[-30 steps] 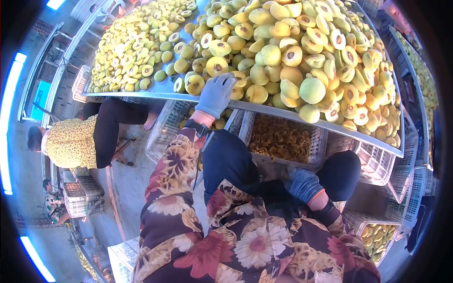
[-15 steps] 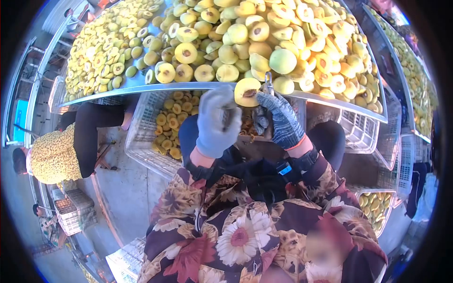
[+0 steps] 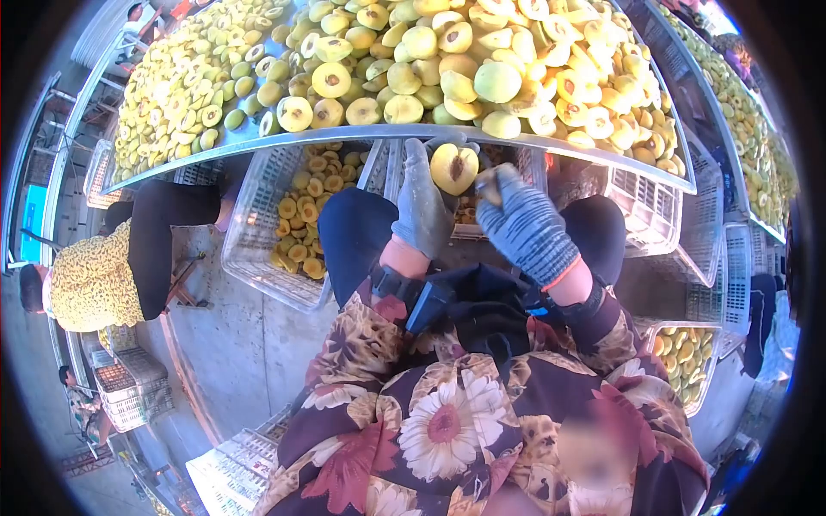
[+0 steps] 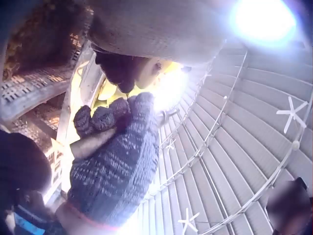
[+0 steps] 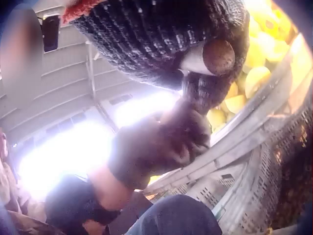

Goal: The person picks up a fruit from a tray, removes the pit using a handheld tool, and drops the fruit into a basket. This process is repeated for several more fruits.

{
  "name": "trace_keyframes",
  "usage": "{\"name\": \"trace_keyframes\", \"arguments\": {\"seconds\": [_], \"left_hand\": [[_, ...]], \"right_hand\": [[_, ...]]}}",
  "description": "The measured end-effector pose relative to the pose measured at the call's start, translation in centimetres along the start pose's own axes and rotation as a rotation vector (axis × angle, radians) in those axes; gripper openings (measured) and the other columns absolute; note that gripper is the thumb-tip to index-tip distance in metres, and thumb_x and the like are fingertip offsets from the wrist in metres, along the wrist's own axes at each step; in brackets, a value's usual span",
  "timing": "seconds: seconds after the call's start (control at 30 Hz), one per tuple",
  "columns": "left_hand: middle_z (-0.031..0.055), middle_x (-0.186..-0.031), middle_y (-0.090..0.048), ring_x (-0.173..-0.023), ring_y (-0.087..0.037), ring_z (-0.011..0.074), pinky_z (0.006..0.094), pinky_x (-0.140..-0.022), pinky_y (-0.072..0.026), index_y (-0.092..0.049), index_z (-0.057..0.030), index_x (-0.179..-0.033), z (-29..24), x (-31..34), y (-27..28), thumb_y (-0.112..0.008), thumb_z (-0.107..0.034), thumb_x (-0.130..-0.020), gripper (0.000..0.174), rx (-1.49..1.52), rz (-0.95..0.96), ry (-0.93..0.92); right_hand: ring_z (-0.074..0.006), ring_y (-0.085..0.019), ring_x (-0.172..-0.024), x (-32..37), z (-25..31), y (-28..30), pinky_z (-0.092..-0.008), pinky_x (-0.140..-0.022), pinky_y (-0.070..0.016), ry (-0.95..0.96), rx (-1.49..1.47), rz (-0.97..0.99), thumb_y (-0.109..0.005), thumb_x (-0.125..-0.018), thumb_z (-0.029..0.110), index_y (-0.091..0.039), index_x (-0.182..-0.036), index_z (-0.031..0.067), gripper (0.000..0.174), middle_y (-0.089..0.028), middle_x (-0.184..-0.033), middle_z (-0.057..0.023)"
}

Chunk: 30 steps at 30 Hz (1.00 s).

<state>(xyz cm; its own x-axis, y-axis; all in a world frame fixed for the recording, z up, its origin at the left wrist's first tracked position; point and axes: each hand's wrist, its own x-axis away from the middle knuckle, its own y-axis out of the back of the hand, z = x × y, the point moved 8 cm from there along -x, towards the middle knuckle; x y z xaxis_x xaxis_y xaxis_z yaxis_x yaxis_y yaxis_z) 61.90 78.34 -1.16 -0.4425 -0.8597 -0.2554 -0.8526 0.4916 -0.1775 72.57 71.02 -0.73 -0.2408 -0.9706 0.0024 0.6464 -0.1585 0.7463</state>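
Note:
In the head view my left hand, in a grey glove, holds a yellow peach half below the table edge, cut face up with a brown hollow in the middle. Close on its right, my right hand, in a blue-grey knit glove, grips a wooden-handled tool. The round end of its wooden handle sticks out of the fist in the right wrist view. A small metal tip shows past the right hand in the left wrist view.
A metal-edged table bears a heap of peach halves. Under it, a plastic crate holds more halves. Another crate stands at right. A seated person works at left.
The left hand has come back from the fruit heap, and a peach half is now in it. The right hand has risen from beside the knee to the fruit. The head view has shifted.

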Motion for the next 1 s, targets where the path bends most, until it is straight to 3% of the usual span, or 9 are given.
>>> {"name": "trace_keyframes", "arguments": {"seconds": [0.07, 0.13, 0.23, 0.4, 0.53, 0.63, 0.83, 0.97, 1.0], "left_hand": [[0.0134, -0.106, -0.062, -0.096, -0.061, 0.0234, 0.0299, -0.076, -0.0502, -0.046, -0.0026, -0.120, -1.2, 0.1, -0.1, -0.065, 0.005, -0.077, 0.048, -0.305, 0.039, -0.168], [0.0124, -0.105, -0.063, -0.096, -0.061, 0.0222, 0.0301, -0.075, -0.0498, -0.047, -0.0032, -0.120, -2.6, 0.4, -0.2, -0.064, -0.001, -0.082, 0.042, -0.577, 0.036, -0.281], [0.0118, -0.105, -0.064, -0.091, -0.061, 0.0205, 0.0298, -0.075, -0.0491, -0.049, -0.0041, -0.121, -1.7, 0.4, 0.2, -0.059, -0.015, -0.091, 0.034, -0.296, -0.011, -0.057], [0.0118, -0.103, -0.063, -0.083, -0.061, 0.0198, 0.0293, -0.069, -0.0490, -0.050, -0.0022, -0.120, -0.3, 0.4, 0.4, -0.053, -0.028, -0.095, 0.036, -0.230, -0.048, -0.155], [0.0105, -0.107, -0.061, -0.093, -0.058, 0.0187, 0.0304, -0.084, -0.0477, -0.051, -0.0013, -0.116, 2.9, 0.5, 1.1, -0.039, -0.033, -0.100, 0.037, 0.101, -0.031, -0.003], [0.0099, -0.095, -0.064, -0.081, -0.061, 0.0182, 0.0284, -0.073, -0.0508, -0.058, -0.0006, -0.106, 2.2, 0.4, 2.0, -0.034, -0.037, -0.101, 0.044, -0.775, -0.147, -0.336], [0.0118, -0.071, -0.064, -0.061, -0.063, 0.0188, 0.0268, -0.059, -0.0524, -0.063, 0.0025, -0.085, 4.5, -0.6, 1.8, -0.035, -0.044, -0.100, 0.057, 0.332, -0.207, 0.223], [0.0133, -0.075, -0.065, -0.063, -0.063, 0.0186, 0.0277, -0.059, -0.0533, -0.063, 0.0035, -0.085, 4.7, -0.6, 1.9, -0.034, -0.045, -0.100, 0.058, 0.311, -0.138, 0.223], [0.0133, -0.075, -0.065, -0.063, -0.063, 0.0187, 0.0280, -0.059, -0.0534, -0.062, 0.0035, -0.085, 4.5, -0.6, 2.0, -0.034, -0.045, -0.100, 0.058, 0.275, -0.136, 0.199]], "right_hand": [[-0.0402, -0.063, -0.079, 0.5, 1.1, -0.1, -0.0461, -0.071, -0.0496, -0.030, 0.077, -0.008, -0.059, -0.084, 0.022, -0.048, -0.108, 0.0016, 0.034, -0.063, -0.084, -0.0234], [-0.0416, -0.063, -0.075, 0.1, 1.0, -0.5, -0.0479, -0.070, -0.0492, 0.016, 0.103, -0.023, -0.057, -0.085, 0.023, -0.047, -0.109, 0.0021, 0.033, -0.062, -0.077, -0.0246], [-0.0413, -0.062, -0.087, -0.4, 1.0, -1.2, -0.0481, -0.076, -0.0491, -0.069, 0.097, 0.092, -0.058, -0.086, 0.027, -0.046, -0.107, 0.0018, 0.034, -0.063, -0.089, -0.0273], [-0.0411, -0.062, -0.077, -1.4, -0.1, -3.6, -0.0476, -0.068, -0.0488, 0.122, 0.093, -0.001, -0.056, -0.085, 0.020, -0.048, -0.109, -0.0006, 0.033, -0.062, -0.079, -0.0248], [-0.0422, -0.062, -0.078, -1.2, 0.0, -3.7, -0.0478, -0.069, -0.0491, -0.050, 0.038, 0.117, -0.057, -0.084, 0.021, -0.048, -0.113, -0.0017, 0.038, -0.062, -0.080, -0.0260], [-0.0425, -0.062, -0.080, -0.7, 0.4, -4.0, -0.0478, -0.070, -0.0495, -0.028, 0.114, 0.151, -0.059, -0.083, 0.024, -0.047, -0.115, -0.0028, 0.044, -0.062, -0.082, -0.0270], [-0.0425, -0.062, -0.086, -0.5, 0.5, -4.8, -0.0478, -0.074, -0.0497, 0.058, 0.050, 0.245, -0.059, -0.082, 0.023, -0.048, -0.114, -0.0031, 0.043, -0.062, -0.089, -0.0286], [-0.0374, -0.061, -0.069, -0.5, -0.5, -5.7, -0.0409, -0.062, -0.0509, 0.086, -0.113, 0.177, -0.059, -0.083, 0.020, -0.051, -0.102, -0.0009, 0.029, -0.061, -0.075, -0.0200], [-0.0320, -0.059, -0.063, -0.3, -0.7, -6.1, -0.0371, -0.058, -0.0491, -0.046, -0.268, 0.289, -0.059, -0.084, 0.019, -0.052, -0.100, 0.0000, 0.026, -0.059, -0.072, -0.0155]]}}
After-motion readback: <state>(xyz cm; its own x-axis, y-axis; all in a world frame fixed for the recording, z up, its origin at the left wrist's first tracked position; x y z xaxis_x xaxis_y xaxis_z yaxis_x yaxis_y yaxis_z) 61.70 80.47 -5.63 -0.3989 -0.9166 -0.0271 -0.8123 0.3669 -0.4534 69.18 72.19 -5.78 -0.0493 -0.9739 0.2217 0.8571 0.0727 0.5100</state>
